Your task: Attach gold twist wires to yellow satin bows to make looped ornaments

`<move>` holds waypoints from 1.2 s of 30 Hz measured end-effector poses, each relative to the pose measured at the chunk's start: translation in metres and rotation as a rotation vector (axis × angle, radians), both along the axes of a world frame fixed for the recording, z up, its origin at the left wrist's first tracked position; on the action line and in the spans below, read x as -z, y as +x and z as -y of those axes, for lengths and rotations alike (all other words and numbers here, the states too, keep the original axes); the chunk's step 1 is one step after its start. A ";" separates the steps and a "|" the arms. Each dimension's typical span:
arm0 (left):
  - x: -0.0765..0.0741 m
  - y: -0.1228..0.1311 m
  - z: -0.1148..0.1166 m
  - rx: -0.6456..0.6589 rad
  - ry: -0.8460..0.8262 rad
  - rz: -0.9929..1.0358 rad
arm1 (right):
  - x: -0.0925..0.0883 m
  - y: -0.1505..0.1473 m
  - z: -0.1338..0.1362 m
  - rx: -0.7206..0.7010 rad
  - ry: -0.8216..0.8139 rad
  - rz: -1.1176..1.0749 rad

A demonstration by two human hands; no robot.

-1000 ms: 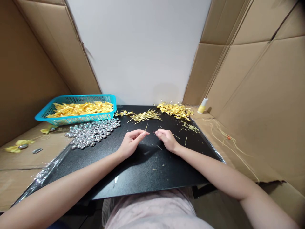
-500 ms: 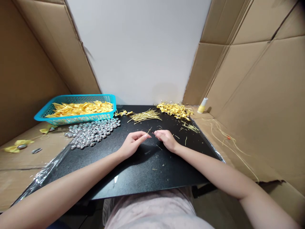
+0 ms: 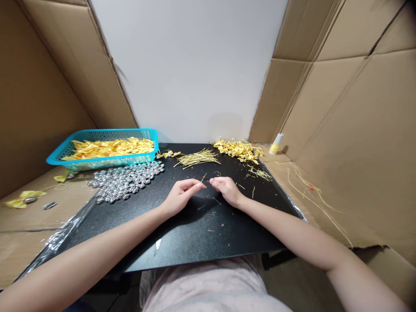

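Note:
Over the middle of the black tabletop (image 3: 182, 242), my left hand (image 3: 180, 196) pinches a short piece of yellow cord (image 3: 203, 178) between thumb and forefinger; its end sticks up past the fingertips. My right hand (image 3: 228, 190) is closed just to the right, with a small thin dark thing (image 3: 207, 180) showing at its fingertips, too small to name. The two sets of fingertips are close together but apart. Behind them lies a bundle of cut golden cords (image 3: 197, 158). Cord scraps (image 3: 260, 173) are scattered to the right of my right hand.
A blue basket (image 3: 97, 165) of yellow ribbon bows stands at the back left, with many shiny silver beads (image 3: 126, 182) before it. Yellow bows with beads (image 3: 238, 149) are heaped at the back right, near a thread cone (image 3: 276, 144). Cardboard walls (image 3: 357, 130) flank the table.
Hardly anything differs. My right fingertips have shifted very slightly; both hands keep their pinch in the same place.

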State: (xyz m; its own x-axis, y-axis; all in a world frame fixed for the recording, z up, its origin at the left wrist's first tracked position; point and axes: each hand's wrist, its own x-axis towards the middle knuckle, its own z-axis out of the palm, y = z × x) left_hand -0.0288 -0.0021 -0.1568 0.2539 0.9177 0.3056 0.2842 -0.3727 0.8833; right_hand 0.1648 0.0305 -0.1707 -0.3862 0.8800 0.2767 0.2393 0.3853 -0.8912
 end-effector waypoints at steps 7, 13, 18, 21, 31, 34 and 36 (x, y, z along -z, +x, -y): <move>-0.002 0.001 0.000 0.009 0.006 -0.007 | -0.001 -0.001 0.001 0.013 0.001 -0.013; -0.001 -0.001 0.000 0.003 0.023 -0.023 | -0.001 -0.002 0.001 0.018 -0.007 -0.037; 0.000 -0.001 0.000 -0.004 0.039 -0.040 | 0.003 0.000 -0.003 0.044 -0.021 -0.096; -0.002 -0.001 0.000 -0.001 0.056 -0.051 | -0.002 0.004 -0.004 0.042 -0.024 -0.130; -0.003 0.001 0.010 0.008 0.272 -0.338 | -0.023 0.008 0.009 -0.107 -0.010 -0.130; -0.004 0.002 0.014 -0.125 0.406 -0.448 | -0.026 0.010 0.015 -0.013 0.215 -0.086; -0.006 0.002 0.015 -0.190 0.465 -0.524 | -0.030 0.014 0.016 0.076 0.392 0.006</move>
State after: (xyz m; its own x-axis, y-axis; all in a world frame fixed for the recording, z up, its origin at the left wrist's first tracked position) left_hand -0.0268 -0.0174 -0.1507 0.3235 0.7652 0.5566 0.7239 -0.5789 0.3753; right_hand 0.1784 0.0146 -0.1406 -0.3266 0.7342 0.5952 0.2855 0.6769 -0.6784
